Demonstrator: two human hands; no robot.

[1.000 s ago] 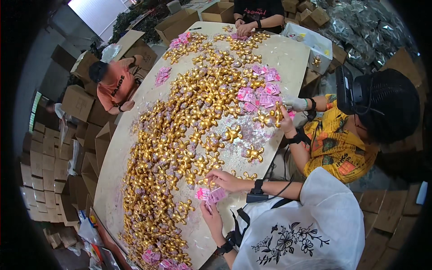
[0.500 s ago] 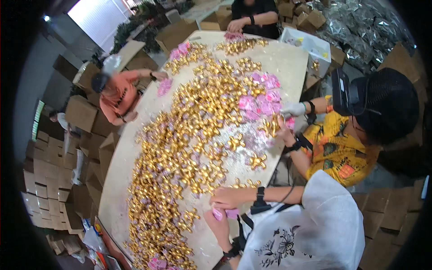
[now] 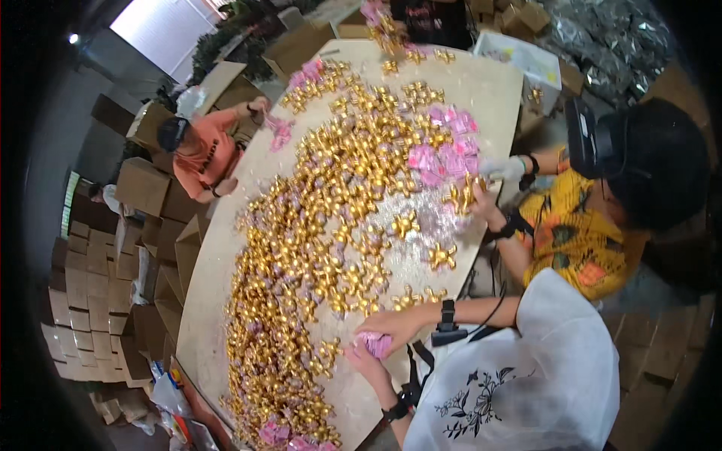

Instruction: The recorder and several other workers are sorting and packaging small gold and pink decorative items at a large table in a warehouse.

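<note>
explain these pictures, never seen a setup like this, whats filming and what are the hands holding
There's no robot: these are a person's bare hands, filmed by a wide camera on that person's head, which bends straight edges. The left hand holds a pink bundle and the right hand covers part of it; blur hides its exact grip. On the pale table lies a heap of shiny gold figures, with pink packets nearby. The worker in yellow is someone else.

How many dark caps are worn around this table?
2: a black cap on the person in yellow, at right, and a dark cap on the person in orange, at left. Any cap on the far person in black would be out of frame.
</note>
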